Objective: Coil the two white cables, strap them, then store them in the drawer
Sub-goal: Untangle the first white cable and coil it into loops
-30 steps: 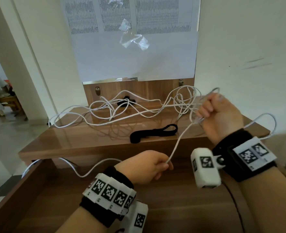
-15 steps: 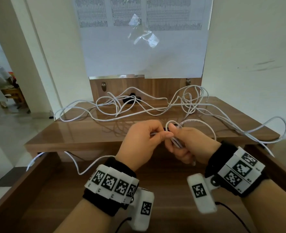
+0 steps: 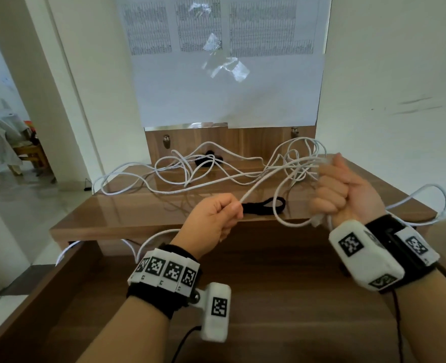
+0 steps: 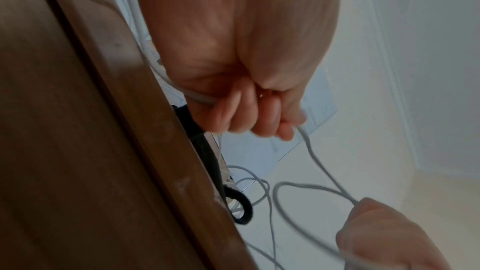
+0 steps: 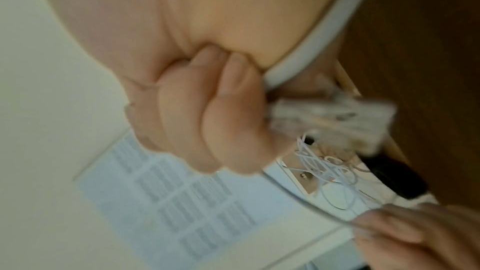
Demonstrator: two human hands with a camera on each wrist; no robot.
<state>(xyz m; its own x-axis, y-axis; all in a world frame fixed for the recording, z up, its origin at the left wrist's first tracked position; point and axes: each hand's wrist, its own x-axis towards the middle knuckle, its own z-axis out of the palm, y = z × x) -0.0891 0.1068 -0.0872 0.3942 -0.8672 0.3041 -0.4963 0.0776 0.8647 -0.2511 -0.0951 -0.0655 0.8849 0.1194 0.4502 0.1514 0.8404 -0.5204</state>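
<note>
Two tangled white cables (image 3: 190, 176) sprawl over the wooden tabletop (image 3: 127, 205). My right hand (image 3: 339, 189) is raised in a fist round a few coiled loops of one cable (image 5: 306, 54), its clear plug (image 3: 317, 220) hanging below the fist. My left hand (image 3: 216, 218) pinches the same cable (image 4: 309, 147) lower and to the left, and the strand runs taut between the hands. A black strap (image 3: 266, 205) lies on the table just behind my left hand. A second black strap (image 3: 207, 159) sits under the cables at the back. The open wooden drawer (image 3: 282, 297) is beneath my wrists.
A wooden back panel (image 3: 232, 142) with two metal knobs rises behind the table, under papers taped to the wall. One cable loop (image 3: 426, 203) hangs off the table's right edge, and another trails off the left edge. A doorway opens at the left.
My hands were together in front of the table edge half a second ago. Now the right hand has lifted up and right with the loops, and the left has slid back along the cable.
</note>
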